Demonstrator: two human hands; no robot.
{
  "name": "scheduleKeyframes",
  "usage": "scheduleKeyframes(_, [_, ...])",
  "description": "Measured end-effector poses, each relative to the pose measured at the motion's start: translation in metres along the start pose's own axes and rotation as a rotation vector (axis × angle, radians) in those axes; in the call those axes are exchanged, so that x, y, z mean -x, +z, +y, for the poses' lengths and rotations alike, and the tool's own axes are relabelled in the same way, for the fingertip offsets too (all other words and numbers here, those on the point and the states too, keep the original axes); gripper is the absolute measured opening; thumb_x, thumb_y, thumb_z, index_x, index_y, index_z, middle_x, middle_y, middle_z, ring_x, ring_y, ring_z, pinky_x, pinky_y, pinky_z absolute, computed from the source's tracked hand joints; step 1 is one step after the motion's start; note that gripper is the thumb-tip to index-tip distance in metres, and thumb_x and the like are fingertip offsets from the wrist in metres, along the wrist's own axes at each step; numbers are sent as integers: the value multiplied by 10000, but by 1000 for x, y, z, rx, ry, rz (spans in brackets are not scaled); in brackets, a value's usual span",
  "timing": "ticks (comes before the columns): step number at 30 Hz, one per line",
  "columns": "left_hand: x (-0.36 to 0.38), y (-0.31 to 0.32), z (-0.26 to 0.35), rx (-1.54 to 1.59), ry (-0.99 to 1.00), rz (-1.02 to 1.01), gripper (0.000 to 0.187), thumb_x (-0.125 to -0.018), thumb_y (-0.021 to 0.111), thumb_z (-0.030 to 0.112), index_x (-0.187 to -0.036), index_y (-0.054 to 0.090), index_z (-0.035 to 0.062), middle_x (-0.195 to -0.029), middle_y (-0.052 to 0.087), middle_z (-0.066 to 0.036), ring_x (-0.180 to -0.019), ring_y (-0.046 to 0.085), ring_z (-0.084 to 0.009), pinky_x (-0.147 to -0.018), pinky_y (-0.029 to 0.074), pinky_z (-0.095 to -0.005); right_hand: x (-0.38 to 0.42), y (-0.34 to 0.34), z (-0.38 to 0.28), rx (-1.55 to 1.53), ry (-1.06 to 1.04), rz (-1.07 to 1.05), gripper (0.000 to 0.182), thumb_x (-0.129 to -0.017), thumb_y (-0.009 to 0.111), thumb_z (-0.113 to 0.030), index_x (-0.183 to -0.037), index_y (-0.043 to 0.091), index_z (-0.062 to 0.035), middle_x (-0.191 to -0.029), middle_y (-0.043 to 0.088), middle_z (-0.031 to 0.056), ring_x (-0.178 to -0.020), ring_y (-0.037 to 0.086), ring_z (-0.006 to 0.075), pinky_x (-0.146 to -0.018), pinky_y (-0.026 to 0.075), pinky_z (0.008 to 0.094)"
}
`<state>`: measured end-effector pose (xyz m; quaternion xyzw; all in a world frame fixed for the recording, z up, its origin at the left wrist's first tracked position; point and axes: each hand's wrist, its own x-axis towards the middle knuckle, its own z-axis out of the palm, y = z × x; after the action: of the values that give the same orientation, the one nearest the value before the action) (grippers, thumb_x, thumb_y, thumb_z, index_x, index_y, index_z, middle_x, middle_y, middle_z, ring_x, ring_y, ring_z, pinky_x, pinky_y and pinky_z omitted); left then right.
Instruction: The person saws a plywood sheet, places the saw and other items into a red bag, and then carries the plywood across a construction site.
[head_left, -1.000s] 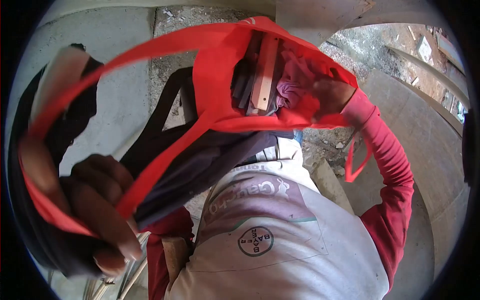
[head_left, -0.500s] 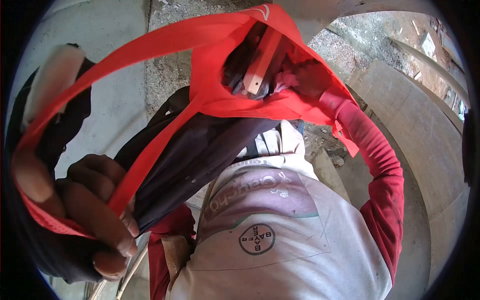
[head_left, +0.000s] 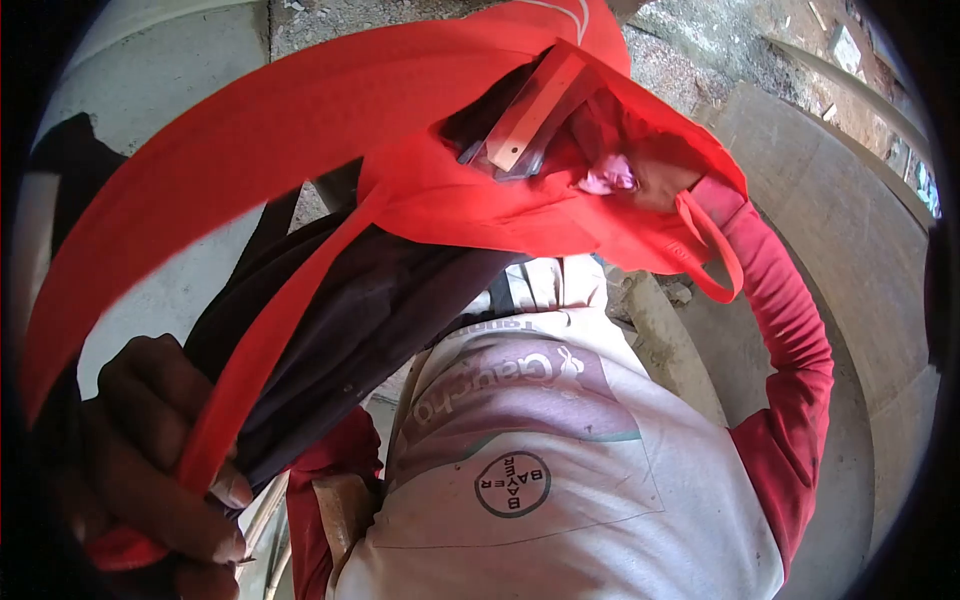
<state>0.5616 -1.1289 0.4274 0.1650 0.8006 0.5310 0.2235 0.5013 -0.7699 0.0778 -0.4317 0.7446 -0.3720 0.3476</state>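
A red cloth bag (head_left: 450, 205) lies tilted in front of me, its mouth gaping. My left hand (head_left: 165, 450), at the lower left, is closed around the bag's long strap (head_left: 265, 385). My right hand (head_left: 665, 185) is inside the bag at its right side, partly hidden by the cloth. At its fingers is a crumpled pink piece (head_left: 610, 175), which it appears to grip. A pale flat strip (head_left: 530, 115) with a small hole near its end shows in the mouth, beside clear plastic and dark contents. A shorter strap loop (head_left: 715, 260) hangs below my right wrist.
Black fabric (head_left: 370, 290) stretches below the bag towards my left hand. A whitish object (head_left: 38, 230) is cut off at the left edge. A curved board (head_left: 820, 220) stands at the right, with rubble (head_left: 725, 60) on the ground behind.
My right hand has shifted right inside the bag, and the pink piece has moved with it. My left hand has moved slightly left and down, still on the strap. The blurred whitish object has moved left.
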Motion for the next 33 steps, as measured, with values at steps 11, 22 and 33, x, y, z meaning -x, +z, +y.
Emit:
scheduleKeyframes(11, [-51,-1,16,153,202,-248,518,-889,701,363,-1235,440,79,-709,633,117,-540,544,-49,-601,403,-228,-60,-1,-18,728,-47,239,506,-850,542,-164,-1355,506,-149,-1382,492,135,-1250,516,318,-1009,461,433])
scheduleKeyframes(22, [-47,19,23,-45,84,18,502,-867,743,328,-1139,391,95,-769,645,118,-599,561,-45,-551,422,-227,-18,-29,0,187,56,222,329,-828,638,-187,-1128,635,-52,-1200,551,190,-1004,609,370,-827,523,428])
scheduleKeyframes(33, [-62,7,21,6,18,-231,639,-927,605,445,-1347,295,76,-739,556,122,-641,483,-50,-716,378,-262,-86,-34,19,496,203,236,555,-829,669,-466,-1201,598,-60,-1086,672,177,-1000,653,366,-855,525,426])
